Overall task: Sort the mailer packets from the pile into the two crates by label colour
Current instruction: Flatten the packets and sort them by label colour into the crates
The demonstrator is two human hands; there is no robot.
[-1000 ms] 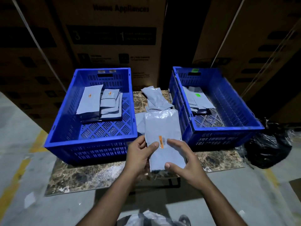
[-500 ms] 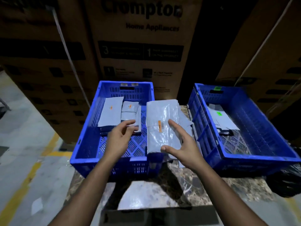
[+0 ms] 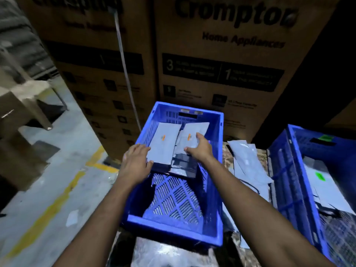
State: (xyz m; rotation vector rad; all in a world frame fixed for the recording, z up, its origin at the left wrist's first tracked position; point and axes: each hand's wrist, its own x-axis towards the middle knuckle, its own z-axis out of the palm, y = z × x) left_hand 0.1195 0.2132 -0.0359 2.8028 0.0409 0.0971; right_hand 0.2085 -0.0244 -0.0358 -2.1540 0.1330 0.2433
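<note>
The left blue crate (image 3: 173, 234) holds grey mailer packets with orange labels at its far end. My right hand (image 3: 200, 149) holds an orange-label packet (image 3: 194, 132) by its near edge, thumb and fingers spread along it, low over the stack at the crate's back right. My left hand (image 3: 136, 162) reaches over the crate's left wall, its fingers touching the left edge of another orange-label packet (image 3: 163, 145). The pile of grey packets (image 3: 248, 160) lies between the crates. In the right blue crate (image 3: 279, 170) lies a green-label packet (image 3: 319, 176).
Both crates stand on a marble-patterned slab (image 3: 227, 158). Tall cardboard appliance boxes (image 3: 221, 54) rise right behind them. To the left is grey concrete floor with a yellow painted line (image 3: 57, 199) and stacked brown boxes (image 3: 17, 151).
My right hand carried the orange-label packet from in front of me over and down into the left crate. My left hand let go of it and moved to the crate's left packet. The camera swung left.
</note>
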